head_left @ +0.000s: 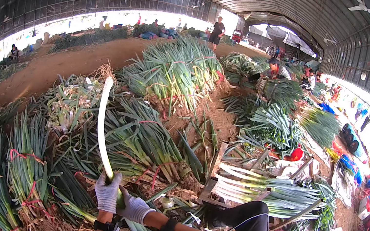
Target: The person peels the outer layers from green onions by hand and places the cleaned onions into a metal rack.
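Note:
A long green onion (103,126) stands upright in front of me, its white shaft slightly bowed and its brown roots at the top. My left hand (107,194), in a pale striped work glove, is closed around it where the white turns green. Close beside it, my gloved right hand (135,208) grips the green part, its fingertips partly hidden. Green leaves trail down below both hands. To the right, a wooden rack (211,182) holds several cleaned green onions (275,195) laid side by side, white ends to the left.
Tied bundles of green onions (28,162) lie at left; a large heap (173,71) rises ahead. A pile of stripped leaves (73,105) sits left of centre. My bent knee (253,221) is beside the rack. One person (217,32) stands far off; another (274,72) crouches nearer.

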Available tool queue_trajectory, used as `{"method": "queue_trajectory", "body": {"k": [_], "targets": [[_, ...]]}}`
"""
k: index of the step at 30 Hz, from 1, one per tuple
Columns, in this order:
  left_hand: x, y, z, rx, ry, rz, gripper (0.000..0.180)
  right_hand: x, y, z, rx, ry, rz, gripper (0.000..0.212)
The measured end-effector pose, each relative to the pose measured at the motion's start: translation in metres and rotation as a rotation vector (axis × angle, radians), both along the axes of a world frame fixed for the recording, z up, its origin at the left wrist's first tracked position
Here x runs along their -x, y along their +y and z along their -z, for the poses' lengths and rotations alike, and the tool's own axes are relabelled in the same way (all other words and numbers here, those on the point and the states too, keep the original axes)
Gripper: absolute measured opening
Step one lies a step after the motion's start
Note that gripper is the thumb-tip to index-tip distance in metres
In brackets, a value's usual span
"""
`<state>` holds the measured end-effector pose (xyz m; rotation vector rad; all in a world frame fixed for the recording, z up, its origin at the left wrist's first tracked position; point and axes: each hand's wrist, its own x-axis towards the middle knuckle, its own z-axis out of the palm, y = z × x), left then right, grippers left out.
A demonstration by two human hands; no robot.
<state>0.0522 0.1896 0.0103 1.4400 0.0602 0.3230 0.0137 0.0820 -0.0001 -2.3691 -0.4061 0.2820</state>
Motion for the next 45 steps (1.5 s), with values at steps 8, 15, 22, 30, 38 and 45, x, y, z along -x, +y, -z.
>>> {"method": "queue_trajectory", "body": {"k": [8,15,22,30,38,45], "targets": [[0.010,0.005,-0.001,-0.170,-0.124,-0.055,0.015,0.000,0.016,-0.001,-0.145,-0.097,0.091,0.086],[0.008,0.002,0.006,-0.628,-0.155,-0.127,0.035,-0.010,0.014,0.014,-0.112,-0.078,0.067,0.059],[0.013,-0.004,0.005,-0.783,-0.256,-0.153,0.032,-0.014,0.012,0.046,-0.087,-0.129,0.038,0.056],[0.010,0.006,0.008,-0.716,-0.431,-0.092,0.028,-0.013,0.013,0.054,-0.432,-0.030,0.099,0.082],[0.015,0.014,0.002,-0.813,-0.467,-0.216,0.033,-0.005,0.008,0.036,-0.734,0.244,-0.019,0.044],[0.015,0.009,0.003,-0.827,-0.559,-0.165,0.037,0.005,0.000,0.022,-0.806,0.367,0.045,0.036]]}}
